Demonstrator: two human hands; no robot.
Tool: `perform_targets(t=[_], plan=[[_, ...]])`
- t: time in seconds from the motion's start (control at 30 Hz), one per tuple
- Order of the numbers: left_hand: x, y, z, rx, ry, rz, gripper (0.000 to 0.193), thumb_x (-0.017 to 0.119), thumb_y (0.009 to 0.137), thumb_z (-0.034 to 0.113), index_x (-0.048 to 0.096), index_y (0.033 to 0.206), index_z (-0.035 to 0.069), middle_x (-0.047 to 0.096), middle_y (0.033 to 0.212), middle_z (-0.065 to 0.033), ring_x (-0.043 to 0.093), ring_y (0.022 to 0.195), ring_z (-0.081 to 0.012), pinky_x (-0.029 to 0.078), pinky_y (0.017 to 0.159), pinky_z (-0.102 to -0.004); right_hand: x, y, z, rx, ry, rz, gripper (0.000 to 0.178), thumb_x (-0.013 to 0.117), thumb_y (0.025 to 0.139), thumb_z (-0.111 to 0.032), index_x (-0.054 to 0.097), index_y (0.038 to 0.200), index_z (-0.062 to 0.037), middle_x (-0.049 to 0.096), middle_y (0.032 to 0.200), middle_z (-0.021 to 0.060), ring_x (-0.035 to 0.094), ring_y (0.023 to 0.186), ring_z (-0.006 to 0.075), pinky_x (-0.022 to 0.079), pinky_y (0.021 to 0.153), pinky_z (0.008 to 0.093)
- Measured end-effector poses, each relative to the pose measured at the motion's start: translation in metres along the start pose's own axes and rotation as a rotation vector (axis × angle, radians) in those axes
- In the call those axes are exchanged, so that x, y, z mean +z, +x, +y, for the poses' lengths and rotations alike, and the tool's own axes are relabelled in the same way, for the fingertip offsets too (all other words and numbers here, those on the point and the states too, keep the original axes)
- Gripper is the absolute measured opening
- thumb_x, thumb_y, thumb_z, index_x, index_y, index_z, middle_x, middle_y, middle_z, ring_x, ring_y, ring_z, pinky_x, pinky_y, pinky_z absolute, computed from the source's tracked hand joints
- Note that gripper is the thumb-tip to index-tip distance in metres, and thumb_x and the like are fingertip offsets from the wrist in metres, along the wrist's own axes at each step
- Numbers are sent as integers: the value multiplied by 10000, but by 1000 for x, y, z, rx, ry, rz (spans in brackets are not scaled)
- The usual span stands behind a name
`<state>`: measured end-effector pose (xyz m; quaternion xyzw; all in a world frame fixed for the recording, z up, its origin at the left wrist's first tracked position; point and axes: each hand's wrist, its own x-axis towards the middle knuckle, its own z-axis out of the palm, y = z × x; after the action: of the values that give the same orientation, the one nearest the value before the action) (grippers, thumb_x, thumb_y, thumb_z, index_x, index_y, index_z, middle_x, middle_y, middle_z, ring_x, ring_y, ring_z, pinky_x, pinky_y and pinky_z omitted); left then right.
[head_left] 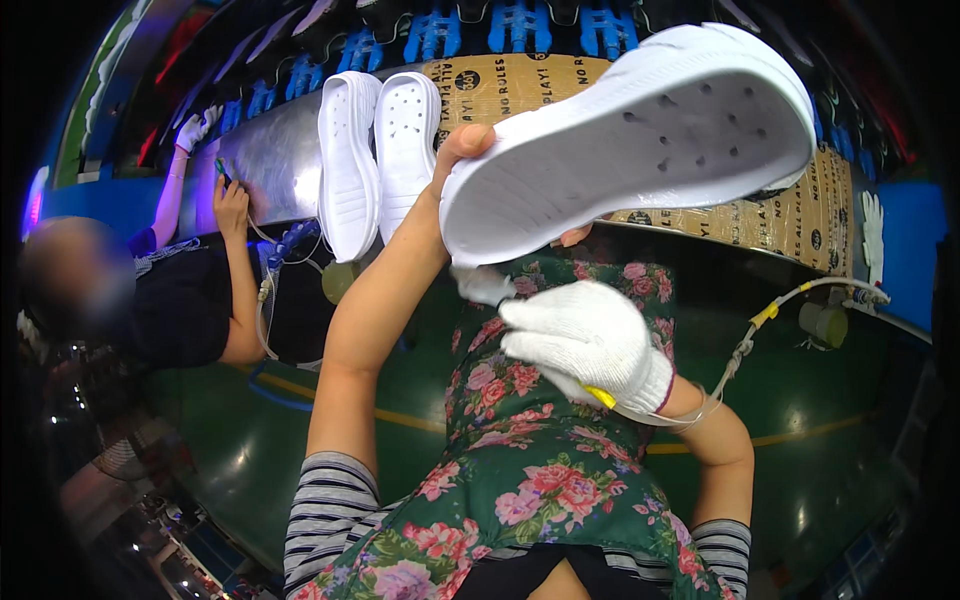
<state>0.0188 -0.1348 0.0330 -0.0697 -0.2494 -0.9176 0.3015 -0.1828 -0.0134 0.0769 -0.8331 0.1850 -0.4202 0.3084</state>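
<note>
Lying on the bench (285,165): two white shoes (348,165).
Left hand (458,160): I grip a white shoe (640,140) by its heel, raised before the cardboard (830,215).
Right hand (590,335): I curl gloved fingers below that shoe, near a hose (727,372); whether they hold anything, I cannot tell.

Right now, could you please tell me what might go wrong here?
The white sole might tip or slip, since only the bare left hand holds it, near one end. The hose could snag, as it runs close by the gloved right hand.
</note>
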Motion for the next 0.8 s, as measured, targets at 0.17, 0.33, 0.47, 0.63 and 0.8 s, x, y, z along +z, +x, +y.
perform_targets(t=[0.17, 0.33, 0.47, 0.63, 0.8], plan=[[6, 4, -5, 153, 34, 18, 1243, 623, 708, 965, 539, 1383, -75, 584, 1142, -254, 612, 833, -270, 466, 604, -337, -8, 11, 1, 250, 202, 213, 235, 854, 788, -15, 814, 1008, -87, 802, 1104, 126, 760, 899, 287, 604, 796, 386], [5, 5, -5, 186, 104, 31, 1240, 618, 713, 959, 508, 1365, -90, 595, 1069, -233, 616, 769, -229, 454, 546, -315, 2, 11, -9, 241, 230, 75, 265, 843, 786, 25, 799, 1025, -80, 791, 1098, 140, 755, 914, 288, 592, 822, 385], [-1, -3, -7, 200, 45, 47, 1192, 666, 732, 879, 461, 1477, -29, 576, 1187, -271, 627, 838, -302, 460, 608, -365, 0, 10, 6, 340, 54, 262, 216, 856, 805, -25, 810, 1001, -104, 806, 1052, 100, 764, 892, 241, 605, 821, 360], [0, -15, -13, 176, -106, 184, 1130, 677, 813, 777, 379, 1581, 4, 563, 1322, -307, 636, 992, -394, 526, 751, -483, -12, 8, -7, 501, 410, 163, 125, 847, 832, 0, 812, 939, -55, 811, 1027, 92, 768, 925, 207, 602, 844, 328], [14, -37, -47, 202, -297, 631, 1017, 544, 912, 719, 339, 1642, 41, 498, 1478, -354, 624, 1191, -506, 535, 1015, -642, -60, 29, 36, 277, -2, 272, 127, 839, 797, -14, 803, 914, -48, 804, 979, 118, 765, 880, 229, 598, 788, 332]])
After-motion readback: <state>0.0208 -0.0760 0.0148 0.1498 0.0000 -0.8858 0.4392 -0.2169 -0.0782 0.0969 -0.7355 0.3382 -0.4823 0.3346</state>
